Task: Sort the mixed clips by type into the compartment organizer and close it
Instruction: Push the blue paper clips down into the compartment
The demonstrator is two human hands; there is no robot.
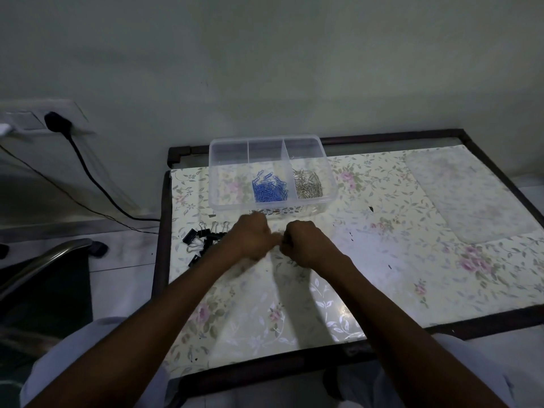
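Left hand [253, 234] and right hand [300, 242] seen curled, knuckles nearly touching; contents not discernible. Beyond them, organizer [272, 175], three compartments: left empty, blue clips [269, 189] middle, silver clips [308, 184] right. Binder clips [203, 240] piled left.

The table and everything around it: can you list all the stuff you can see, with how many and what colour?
organizer: one, clear plastic, open, three compartments, far side of table
blue paper clips: a pile, middle compartment
silver paper clips: a pile, right compartment
left compartment: one, holds nothing
binder clips: several, black, loose on table beside left hand
clear lid: one, flat on table, far right
table: one, floral cover, dark frame
plug and cable: one, black, wall socket, left
left hand: fingers curled, contents hidden
right hand: fingers curled, contents hidden
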